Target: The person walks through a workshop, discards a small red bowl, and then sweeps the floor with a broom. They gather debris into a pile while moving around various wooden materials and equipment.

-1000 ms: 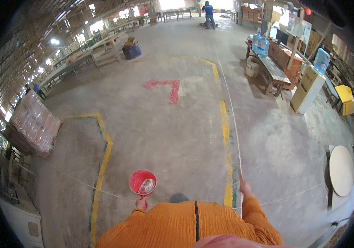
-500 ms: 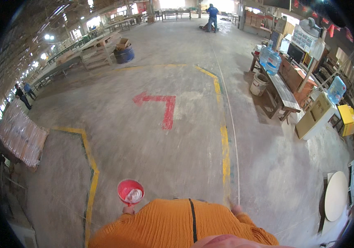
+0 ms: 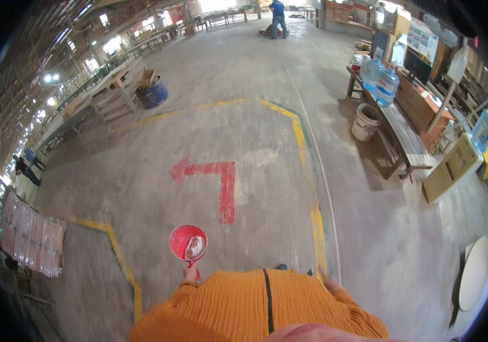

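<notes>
My left hand (image 3: 190,271) is closed round the handle of a red plastic dipper (image 3: 181,239), held out in front of me on the left. A crumpled white thing (image 3: 195,247), perhaps a cloth, lies inside its bowl. At the right edge of my orange top, my right hand (image 3: 330,283) hangs low beside me. It is small and blurred, and its fingers cannot be made out.
A red bent arrow (image 3: 228,191) and yellow lines (image 3: 317,225) mark the concrete floor. On the right stand a long bench (image 3: 400,131) with water bottles, a bucket (image 3: 365,122) and a water dispenser (image 3: 452,171). A blue drum (image 3: 153,94) stands left; a person (image 3: 278,20) is far ahead.
I have moved forward: the arrow, bench and bucket appear nearer. My left hand with the dipper has come up and slightly right in view, showing more of the handle.
</notes>
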The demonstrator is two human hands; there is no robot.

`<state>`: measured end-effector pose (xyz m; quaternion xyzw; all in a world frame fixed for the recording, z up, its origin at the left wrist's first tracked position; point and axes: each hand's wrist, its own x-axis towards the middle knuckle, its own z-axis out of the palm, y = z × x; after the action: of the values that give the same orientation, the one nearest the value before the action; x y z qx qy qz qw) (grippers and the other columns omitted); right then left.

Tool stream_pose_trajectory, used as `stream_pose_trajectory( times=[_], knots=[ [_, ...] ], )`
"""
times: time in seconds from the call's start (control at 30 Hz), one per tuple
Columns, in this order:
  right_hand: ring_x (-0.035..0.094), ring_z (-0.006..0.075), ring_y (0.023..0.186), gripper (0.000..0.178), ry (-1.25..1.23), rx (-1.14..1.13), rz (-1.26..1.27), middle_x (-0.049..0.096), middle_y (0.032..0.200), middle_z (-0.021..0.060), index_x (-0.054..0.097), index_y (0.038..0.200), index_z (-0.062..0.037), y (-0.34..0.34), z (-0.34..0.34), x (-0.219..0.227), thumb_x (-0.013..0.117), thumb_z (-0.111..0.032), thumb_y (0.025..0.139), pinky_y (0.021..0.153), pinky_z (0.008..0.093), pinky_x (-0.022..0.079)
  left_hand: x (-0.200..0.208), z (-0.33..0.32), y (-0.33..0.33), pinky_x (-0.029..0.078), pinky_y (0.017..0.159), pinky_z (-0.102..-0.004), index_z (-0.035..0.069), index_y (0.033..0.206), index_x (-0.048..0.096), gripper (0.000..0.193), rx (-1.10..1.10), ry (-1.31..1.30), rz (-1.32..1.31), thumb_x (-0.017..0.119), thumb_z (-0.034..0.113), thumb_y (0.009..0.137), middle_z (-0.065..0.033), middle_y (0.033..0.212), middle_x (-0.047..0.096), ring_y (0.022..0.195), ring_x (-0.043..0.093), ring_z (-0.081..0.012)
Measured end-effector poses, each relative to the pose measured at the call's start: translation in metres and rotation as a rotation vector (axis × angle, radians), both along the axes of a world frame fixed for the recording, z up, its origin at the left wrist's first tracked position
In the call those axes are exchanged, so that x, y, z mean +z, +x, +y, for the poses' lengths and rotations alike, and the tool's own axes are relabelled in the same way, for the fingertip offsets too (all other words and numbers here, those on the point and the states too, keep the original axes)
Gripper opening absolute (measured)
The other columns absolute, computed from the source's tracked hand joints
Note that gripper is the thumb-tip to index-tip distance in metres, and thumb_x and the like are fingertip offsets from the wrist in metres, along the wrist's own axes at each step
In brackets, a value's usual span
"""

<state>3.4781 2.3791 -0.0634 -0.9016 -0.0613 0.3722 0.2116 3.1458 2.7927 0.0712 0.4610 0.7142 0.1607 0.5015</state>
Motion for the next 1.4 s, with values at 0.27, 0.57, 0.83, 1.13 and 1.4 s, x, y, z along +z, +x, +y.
stream_pose_trajectory(
  times=[0.27,0.57,0.83,1.13,1.4],
  knots=[
    [0.06,0.0244,0.056,0.022,0.353,0.025,-0.291,0.06,0.066,0.0159,0.054,0.087,0.0016,0.364,0.304,0.075,0.046,-0.018,0.081,0.051,0.0353,0.047,-0.024,0.114,0.149,0.038,0.037,-0.0315,0.001,0.067,0.053,0.027,0.036,-0.073,0.1,0.063,0.025,0.07,-0.0075,0.051,0.05,0.039,0.048,-0.0187],
    [0.06,0.0268,0.062,0.051,-0.145,0.014,-0.143,0.059,0.063,0.0145,0.06,0.072,-0.0001,0.454,0.362,0.013,0.049,-0.05,0.078,0.053,0.0379,0.046,-0.024,0.342,0.371,0.038,0.038,-0.0327,-0.002,0.069,0.055,0.031,0.027,-0.191,0.065,0.065,0.027,0.067,-0.0093,0.053,0.052,0.042,0.051,-0.0201],
    [0.06,0.034,0.079,0.04,-0.284,-0.093,0.306,0.062,0.082,0.018,0.058,0.093,-0.001,0.473,0.426,0.012,0.044,-0.036,0.08,0.068,0.0418,0.047,0.0,0.547,0.613,0.038,0.036,-0.0336,0.002,0.07,0.052,0.027,-0.063,-0.03,-0.088,0.064,0.026,0.07,-0.0068,0.052,0.05,0.039,0.047,-0.0186],
    [0.059,0.035,0.082,0.035,-0.173,0.105,-0.056,0.061,0.079,0.0192,0.055,0.1,-0.0007,0.847,0.647,0.011,0.04,-0.027,0.082,0.068,0.0426,0.047,-0.002,0.675,0.849,0.036,0.035,-0.0314,0.006,0.061,0.047,0.031,0.145,-0.18,-0.294,0.061,0.031,0.072,-0.0068,0.051,0.049,0.039,0.047,-0.0184],
    [0.054,0.0408,0.087,0.029,0.189,-0.008,-0.559,0.057,0.089,0.0264,0.058,0.087,0.0017,1.188,0.941,0.11,0.043,-0.022,0.078,0.074,0.0448,0.045,-0.02,0.787,0.99,0.037,0.038,-0.0343,0.004,0.056,0.049,0.036,0.188,-0.234,0.019,0.062,0.036,0.069,-0.0114,0.056,0.053,0.045,0.052,-0.0218]
  ],
)
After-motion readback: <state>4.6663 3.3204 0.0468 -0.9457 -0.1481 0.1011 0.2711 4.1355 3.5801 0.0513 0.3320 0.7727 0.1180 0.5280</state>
